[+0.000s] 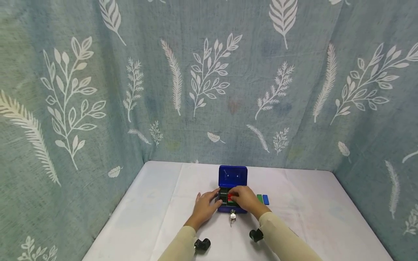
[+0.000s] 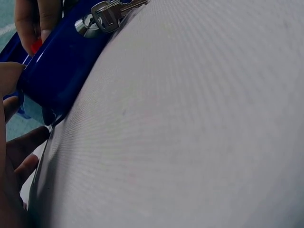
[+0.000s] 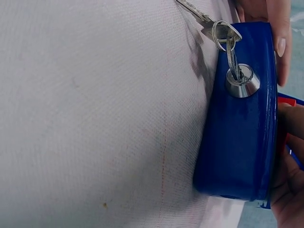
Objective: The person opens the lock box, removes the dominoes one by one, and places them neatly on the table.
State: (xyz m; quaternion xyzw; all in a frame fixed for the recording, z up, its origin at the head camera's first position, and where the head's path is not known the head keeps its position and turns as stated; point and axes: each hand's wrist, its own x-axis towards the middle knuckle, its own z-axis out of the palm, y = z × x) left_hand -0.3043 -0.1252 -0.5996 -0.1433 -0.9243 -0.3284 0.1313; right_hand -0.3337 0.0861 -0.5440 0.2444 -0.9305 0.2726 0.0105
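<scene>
Bare cloth [image 1: 156,203] lies free from 7 to 10 o'clock of the box [image 1: 232,208]. At 12 its raised lid [image 1: 233,176] blocks; at 3, two blocks [image 1: 262,199]; at 6, hanging keys [image 1: 232,215].

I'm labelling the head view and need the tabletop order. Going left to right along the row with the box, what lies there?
Left hand → open blue metal cash box, with the right hand over its tray → small green block → small blue block.
</scene>
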